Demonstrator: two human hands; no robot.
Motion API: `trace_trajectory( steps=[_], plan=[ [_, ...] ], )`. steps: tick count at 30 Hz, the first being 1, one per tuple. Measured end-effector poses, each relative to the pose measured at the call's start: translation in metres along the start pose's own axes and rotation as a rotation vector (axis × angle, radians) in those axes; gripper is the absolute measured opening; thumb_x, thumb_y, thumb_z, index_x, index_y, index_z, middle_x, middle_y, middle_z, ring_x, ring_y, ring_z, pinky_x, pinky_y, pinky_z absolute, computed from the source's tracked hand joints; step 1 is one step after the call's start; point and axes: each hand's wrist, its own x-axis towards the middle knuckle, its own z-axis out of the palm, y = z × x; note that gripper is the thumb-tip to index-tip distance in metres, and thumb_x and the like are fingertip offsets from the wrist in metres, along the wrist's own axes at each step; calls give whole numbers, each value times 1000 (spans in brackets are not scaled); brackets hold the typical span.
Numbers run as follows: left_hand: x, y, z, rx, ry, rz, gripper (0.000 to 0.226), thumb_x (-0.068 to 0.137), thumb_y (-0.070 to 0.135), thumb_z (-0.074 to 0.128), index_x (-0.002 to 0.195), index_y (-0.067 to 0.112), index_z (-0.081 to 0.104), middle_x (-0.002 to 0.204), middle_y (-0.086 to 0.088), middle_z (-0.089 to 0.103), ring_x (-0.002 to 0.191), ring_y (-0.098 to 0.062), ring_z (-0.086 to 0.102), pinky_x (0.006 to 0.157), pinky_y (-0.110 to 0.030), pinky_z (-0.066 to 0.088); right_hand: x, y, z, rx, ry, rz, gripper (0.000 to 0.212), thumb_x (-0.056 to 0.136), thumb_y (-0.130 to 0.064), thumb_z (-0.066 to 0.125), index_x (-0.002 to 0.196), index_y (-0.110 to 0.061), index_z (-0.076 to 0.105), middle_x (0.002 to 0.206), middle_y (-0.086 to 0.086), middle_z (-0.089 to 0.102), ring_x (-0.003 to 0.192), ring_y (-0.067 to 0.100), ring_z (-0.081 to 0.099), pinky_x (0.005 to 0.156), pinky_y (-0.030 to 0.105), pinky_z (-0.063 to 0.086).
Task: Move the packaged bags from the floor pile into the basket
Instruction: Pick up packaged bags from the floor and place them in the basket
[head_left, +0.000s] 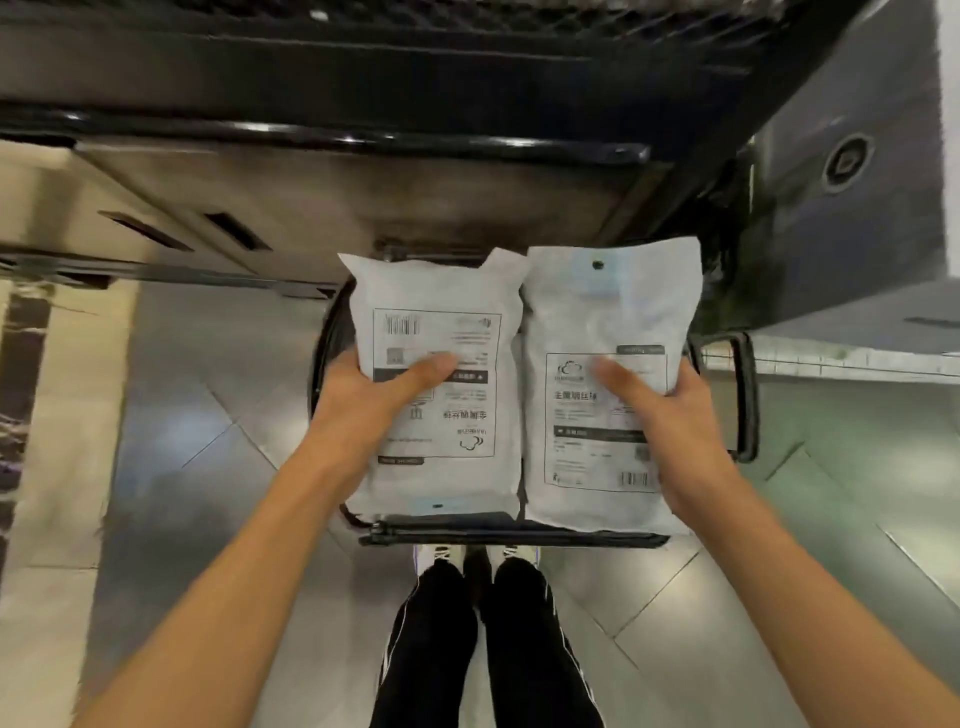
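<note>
Two white packaged bags, side by side, both held above the basket. Left bag (436, 384) and right bag (608, 384) lie flat, printed faces up, long axes running away from the person, inner edges touching or nearly so. Labels read in opposite directions on the two.

Basket (745, 395) sits directly beneath them: dark frame, only its rim showing around the bags, near edge just ahead of the person's shoes (475, 558), a handle loop out to the right. Its inside is hidden by the bags, so contents cannot be told.

Left hand (374, 387) grips the left bag at its outer edge, thumb laid across the top, fingers hidden underneath. Right hand (665, 395) mirrors it on the right bag. Each hand holds its own bag; neither is nearer the basket than the other.

Judgement: the drop is straight down; the bags' long axes seem to match the basket's depth, so lowering and letting go should do.

Beyond: dark cart or shelf frame (363, 140) ahead, grey tiled floor (218, 415). Floor pile not in view.
</note>
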Motion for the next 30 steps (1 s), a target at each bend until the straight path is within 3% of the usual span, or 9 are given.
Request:
trace_trajectory(
  steps=[4,12,15,19,24,28,30],
  plan=[
    [58,-70,4,-15,-2,-35,33,78,21,83,110,21,76,104,3,82,95,-15,79,77,-31,64,59,68,13,-46,-7,27,41,88,-29,81,126,-24,66,112,-2,80,102,20,78,90,50,62],
    [130,-153,4,-53,0,-94,36,85,18,79,121,18,73,110,-1,81,102,-19,78,88,-43,63,164,174,19,-183,78,117,46,82,-39,85,122,-28,65,108,-7,79,103,17,74,93,53,58],
    [151,-177,6,-92,24,-118,44,78,22,81,121,19,72,111,-1,80,102,-20,78,90,-46,62,207,206,27,-200,80,167,34,84,-34,85,112,-29,68,102,-8,78,101,18,73,97,52,58],
    [179,-198,12,-74,18,-141,35,84,18,81,118,22,73,109,2,81,99,-17,78,90,-46,62,249,243,37,-312,101,187,73,79,-43,88,139,-21,53,122,-2,72,117,26,67,107,52,52],
    [197,-210,20,-59,-47,-130,35,87,19,79,121,21,73,111,2,80,102,-18,78,90,-43,61,274,269,37,-510,205,150,94,78,-55,85,149,-16,36,142,11,60,134,36,55,110,51,47],
    [200,-217,21,-8,-85,-134,36,88,17,79,122,19,73,113,1,80,104,-19,77,91,-43,61,267,274,31,-801,221,17,92,93,-44,74,161,-18,18,165,16,23,153,36,26,123,56,30],
    [200,-220,21,16,-77,-143,35,87,17,80,121,20,73,111,2,80,102,-18,78,87,-41,63,261,272,28,-1071,222,-152,77,99,-35,66,160,-14,22,162,22,24,148,40,30,120,55,34]
  ],
)
